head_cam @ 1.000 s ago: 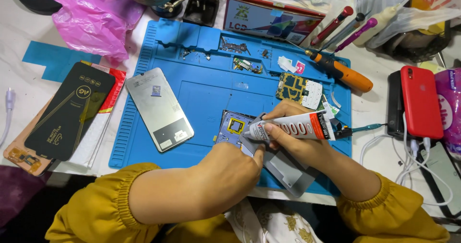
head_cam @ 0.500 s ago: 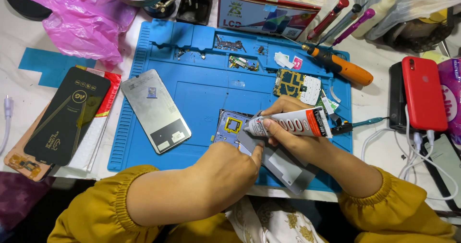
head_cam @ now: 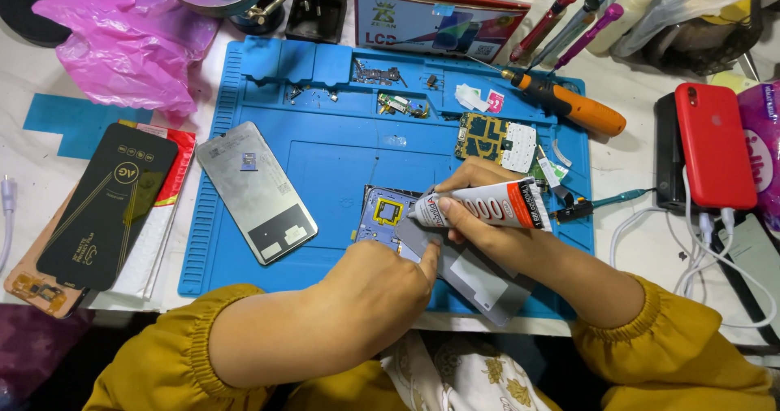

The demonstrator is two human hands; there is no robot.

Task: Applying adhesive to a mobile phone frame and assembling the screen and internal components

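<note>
Opened phone (head_cam: 382, 216) lies near-centre on the blue mat (head_cam: 325, 167), its back panel (head_cam: 256, 192) set apart to the left. Right hand (head_cam: 479, 224) grasps the glue tube (head_cam: 487, 209), nozzle at the frame edge. Left hand (head_cam: 382, 285) presses on the phone, fingers bent. Gluing looks underway; closing up remains.

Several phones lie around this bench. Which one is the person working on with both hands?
The opened phone on the blue mat. The left hand steadies it while the right hand holds a glue tube over it. The red phone lies untouched.
</note>
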